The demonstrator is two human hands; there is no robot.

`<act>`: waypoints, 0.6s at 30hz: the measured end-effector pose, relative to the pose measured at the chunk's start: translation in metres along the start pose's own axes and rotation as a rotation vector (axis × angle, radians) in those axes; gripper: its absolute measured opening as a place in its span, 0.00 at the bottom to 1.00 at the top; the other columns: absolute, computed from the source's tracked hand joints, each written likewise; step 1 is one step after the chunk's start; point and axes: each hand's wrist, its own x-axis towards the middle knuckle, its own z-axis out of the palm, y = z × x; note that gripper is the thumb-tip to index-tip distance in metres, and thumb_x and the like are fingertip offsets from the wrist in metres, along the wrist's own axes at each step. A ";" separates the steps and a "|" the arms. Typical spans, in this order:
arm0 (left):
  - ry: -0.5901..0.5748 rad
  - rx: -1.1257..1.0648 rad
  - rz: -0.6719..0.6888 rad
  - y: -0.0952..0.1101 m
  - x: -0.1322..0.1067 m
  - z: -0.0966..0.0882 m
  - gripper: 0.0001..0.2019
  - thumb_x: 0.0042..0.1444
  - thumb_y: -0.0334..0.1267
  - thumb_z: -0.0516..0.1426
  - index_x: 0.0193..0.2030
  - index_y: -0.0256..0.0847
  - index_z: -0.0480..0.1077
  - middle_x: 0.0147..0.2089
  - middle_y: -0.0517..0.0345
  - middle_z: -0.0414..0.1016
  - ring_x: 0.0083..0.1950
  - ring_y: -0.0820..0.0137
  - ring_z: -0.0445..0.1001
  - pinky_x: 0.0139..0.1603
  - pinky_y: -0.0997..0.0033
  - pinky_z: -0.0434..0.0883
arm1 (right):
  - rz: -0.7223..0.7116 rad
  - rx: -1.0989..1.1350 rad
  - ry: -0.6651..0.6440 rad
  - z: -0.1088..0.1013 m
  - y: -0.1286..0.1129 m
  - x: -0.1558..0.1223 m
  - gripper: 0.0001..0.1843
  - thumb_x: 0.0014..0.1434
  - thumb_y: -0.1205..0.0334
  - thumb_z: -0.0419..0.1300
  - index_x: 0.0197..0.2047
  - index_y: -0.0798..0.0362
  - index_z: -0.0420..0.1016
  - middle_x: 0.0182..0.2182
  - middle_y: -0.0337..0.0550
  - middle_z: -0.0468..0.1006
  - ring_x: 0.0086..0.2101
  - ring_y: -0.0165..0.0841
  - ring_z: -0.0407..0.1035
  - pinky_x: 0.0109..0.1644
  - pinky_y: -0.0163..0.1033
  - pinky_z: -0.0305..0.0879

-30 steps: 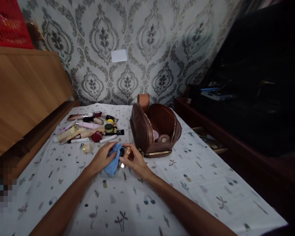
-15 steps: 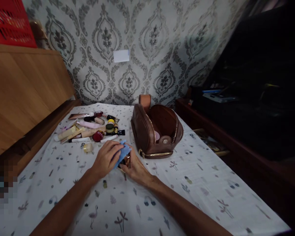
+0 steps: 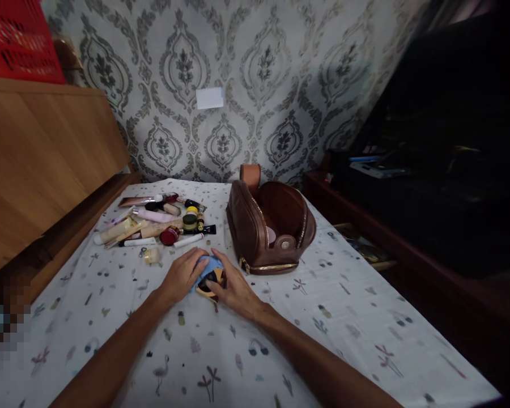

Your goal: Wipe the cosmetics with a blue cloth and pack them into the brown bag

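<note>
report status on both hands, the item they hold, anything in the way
Left hand on blue cloth, cloth against black-and-gold item. Right hand gripping item. Open brown bag beyond right hand, no obstruction seen.

Hands [image 3: 180, 279] close together, fingers [image 3: 194, 258] bent, forearms [image 3: 119, 335] converging

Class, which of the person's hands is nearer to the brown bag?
Right. The right hand is close to the brown bag, by its near left corner; the left hand is farther off to the left, holding the blue cloth.
</note>
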 end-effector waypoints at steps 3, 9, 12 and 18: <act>0.029 -0.003 -0.034 0.002 0.000 0.001 0.17 0.70 0.47 0.43 0.41 0.42 0.68 0.38 0.56 0.73 0.41 0.66 0.73 0.45 0.65 0.68 | -0.024 -0.021 -0.008 -0.001 0.001 0.000 0.39 0.59 0.59 0.59 0.70 0.56 0.51 0.58 0.55 0.69 0.52 0.42 0.68 0.60 0.50 0.63; 0.112 -0.048 -0.104 0.002 0.002 0.001 0.18 0.69 0.48 0.42 0.31 0.43 0.61 0.29 0.60 0.67 0.32 0.68 0.67 0.37 0.68 0.63 | -0.009 -0.010 0.034 0.001 0.001 0.000 0.40 0.56 0.63 0.62 0.70 0.52 0.53 0.58 0.53 0.69 0.49 0.40 0.69 0.58 0.49 0.65; 0.143 -0.101 -0.126 0.002 0.004 0.000 0.19 0.68 0.49 0.43 0.29 0.43 0.60 0.27 0.61 0.65 0.30 0.69 0.66 0.35 0.69 0.62 | 0.015 0.009 0.047 0.001 0.000 0.001 0.41 0.54 0.65 0.64 0.69 0.51 0.54 0.52 0.50 0.72 0.43 0.37 0.70 0.52 0.47 0.68; 0.173 -0.241 -0.226 0.002 0.005 -0.001 0.21 0.66 0.53 0.46 0.27 0.42 0.60 0.24 0.64 0.61 0.27 0.71 0.62 0.31 0.71 0.60 | 0.026 0.008 0.059 -0.001 0.001 0.002 0.44 0.52 0.65 0.68 0.69 0.47 0.54 0.43 0.42 0.73 0.38 0.34 0.70 0.48 0.43 0.68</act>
